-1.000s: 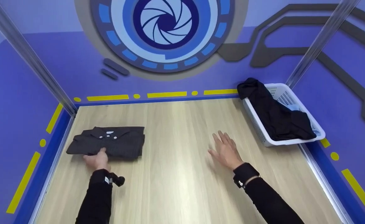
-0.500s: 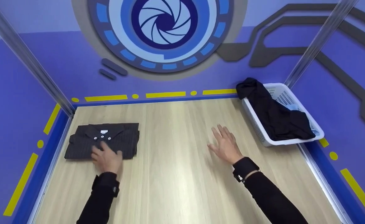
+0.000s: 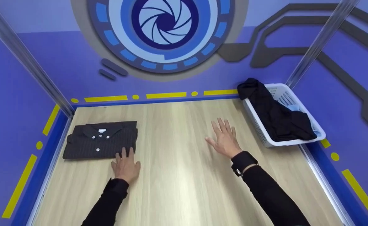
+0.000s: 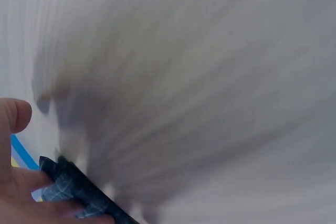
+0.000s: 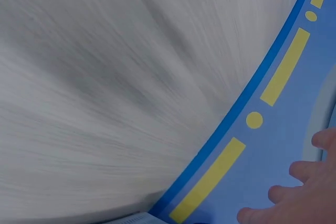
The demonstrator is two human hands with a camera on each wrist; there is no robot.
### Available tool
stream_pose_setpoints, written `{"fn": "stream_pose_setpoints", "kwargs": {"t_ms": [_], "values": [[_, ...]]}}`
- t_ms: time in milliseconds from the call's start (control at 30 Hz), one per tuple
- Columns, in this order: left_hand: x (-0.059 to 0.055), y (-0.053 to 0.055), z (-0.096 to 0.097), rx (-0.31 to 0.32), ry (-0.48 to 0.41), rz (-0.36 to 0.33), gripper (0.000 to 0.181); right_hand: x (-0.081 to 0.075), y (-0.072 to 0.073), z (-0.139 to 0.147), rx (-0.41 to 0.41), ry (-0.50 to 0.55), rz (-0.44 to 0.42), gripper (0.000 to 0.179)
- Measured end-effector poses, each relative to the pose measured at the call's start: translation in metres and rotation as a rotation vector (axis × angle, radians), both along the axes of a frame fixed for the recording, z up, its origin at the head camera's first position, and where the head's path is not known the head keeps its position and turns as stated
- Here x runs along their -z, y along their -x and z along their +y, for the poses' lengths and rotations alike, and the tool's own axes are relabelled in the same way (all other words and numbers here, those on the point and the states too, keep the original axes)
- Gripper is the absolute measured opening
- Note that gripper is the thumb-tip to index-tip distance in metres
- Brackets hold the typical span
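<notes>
A dark grey striped shirt [image 3: 89, 147], folded into a rectangle with collar and white buttons facing up, lies on the left of the wooden table. My left hand [image 3: 126, 168] is at its lower right edge, fingers spread and holding nothing, the fingertips overlapping the shirt's edge in the head view. The left wrist view shows the shirt's dark fabric [image 4: 86, 195] beside the fingers. Over the right half of the table hovers my right hand [image 3: 226, 141], fingers spread, nothing in it. It is left of a white basket [image 3: 284, 144].
Black clothing [image 3: 276, 116] fills much of the basket and hangs over its back left corner; a light blue piece shows beneath. Purple-blue walls [image 3: 171, 84] with yellow marks border the wooden tabletop [image 3: 177, 157] at the back and both sides.
The left hand has let go of the folded shirt, which now lies flat, and moved right to the shirt's lower right edge. The right hand has shifted slightly forward.
</notes>
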State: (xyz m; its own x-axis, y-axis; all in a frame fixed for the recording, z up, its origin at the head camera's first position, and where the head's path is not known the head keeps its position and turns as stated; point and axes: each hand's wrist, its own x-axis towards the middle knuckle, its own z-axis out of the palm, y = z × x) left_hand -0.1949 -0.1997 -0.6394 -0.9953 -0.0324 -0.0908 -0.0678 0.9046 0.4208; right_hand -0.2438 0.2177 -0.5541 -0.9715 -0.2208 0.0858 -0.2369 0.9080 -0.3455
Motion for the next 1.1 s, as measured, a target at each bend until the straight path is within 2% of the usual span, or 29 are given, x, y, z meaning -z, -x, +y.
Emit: {"fn": "stream_pose_setpoints", "kwargs": {"t_ms": [200, 333, 433, 600, 667, 800, 1000, 1100], "values": [[-0.005, 0.028, -0.019, 0.037, 0.03, -0.042, 0.07, -0.009, 0.009, -0.005, 0.018, -0.001, 0.016, 0.079], [-0.007, 0.043, -0.034, 0.068, 0.064, -0.051, 0.068, -0.013, 0.012, -0.009, 0.019, 0.003, 0.008, 0.079], [-0.011, 0.051, -0.044, 0.089, 0.071, -0.06, 0.067, -0.013, 0.012, -0.01, 0.018, 0.005, -0.006, 0.08], [-0.017, 0.064, -0.063, 0.103, 0.035, -0.154, 0.073, -0.015, 0.013, -0.014, 0.001, -0.01, -0.011, 0.08], [-0.019, 0.068, -0.071, 0.094, 0.006, -0.202, 0.076, -0.016, 0.014, -0.017, -0.01, -0.014, 0.001, 0.08], [-0.021, 0.069, -0.083, 0.077, -0.02, -0.236, 0.077, -0.016, 0.016, -0.021, -0.026, -0.011, 0.006, 0.08], [-0.03, 0.072, -0.081, 0.049, 0.003, -0.223, 0.074, -0.016, 0.018, -0.023, -0.035, -0.03, 0.014, 0.079], [-0.042, 0.082, -0.071, 0.057, 0.02, -0.147, 0.074, -0.018, 0.02, -0.023, -0.039, -0.022, 0.013, 0.079]]}}
